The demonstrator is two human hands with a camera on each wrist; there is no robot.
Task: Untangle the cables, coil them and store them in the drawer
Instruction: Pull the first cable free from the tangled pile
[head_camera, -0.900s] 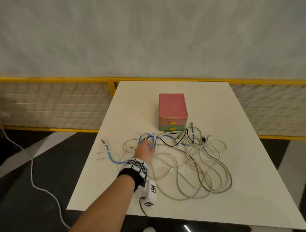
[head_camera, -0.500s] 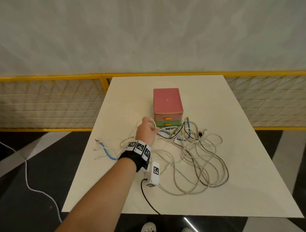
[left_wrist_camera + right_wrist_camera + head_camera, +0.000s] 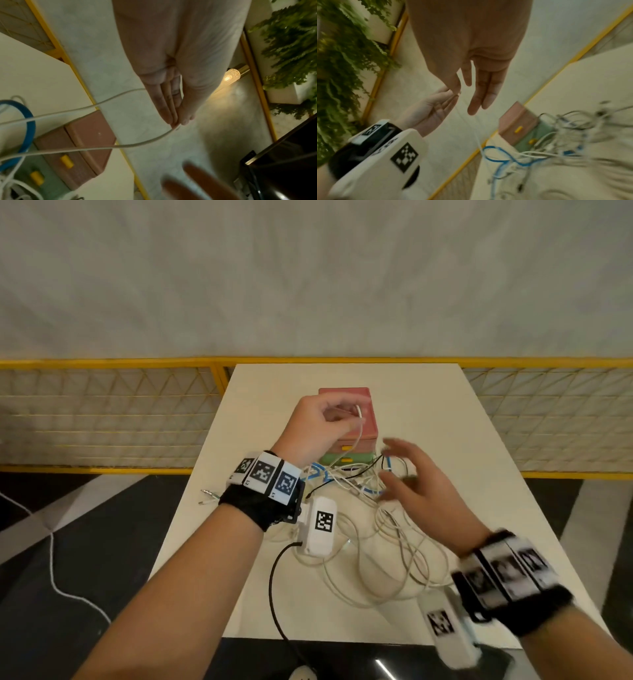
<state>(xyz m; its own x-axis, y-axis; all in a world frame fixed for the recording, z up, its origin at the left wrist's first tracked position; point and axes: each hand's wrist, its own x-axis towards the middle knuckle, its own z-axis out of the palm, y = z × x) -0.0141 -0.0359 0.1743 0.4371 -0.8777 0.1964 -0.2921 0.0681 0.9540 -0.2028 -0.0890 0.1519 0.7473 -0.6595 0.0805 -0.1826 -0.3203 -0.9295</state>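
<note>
A tangle of white, grey, black and blue cables lies on the white table in front of a small drawer box, which has a pink top and a green bottom drawer, both shut. My left hand is raised in front of the box and pinches a thin white cable between thumb and fingertips. The cable hangs down into the pile beside a blue cable. My right hand hovers over the tangle, blurred, with its fingers spread and holding nothing.
A yellow railing with mesh runs behind the table. Loose cable ends lie near the table's left edge. A white cord trails on the dark floor at left. Green plants stand off to the side.
My left hand has risen from the tangle, lifting the white cable up in front of the drawer box. My right hand has come into view over the pile.
</note>
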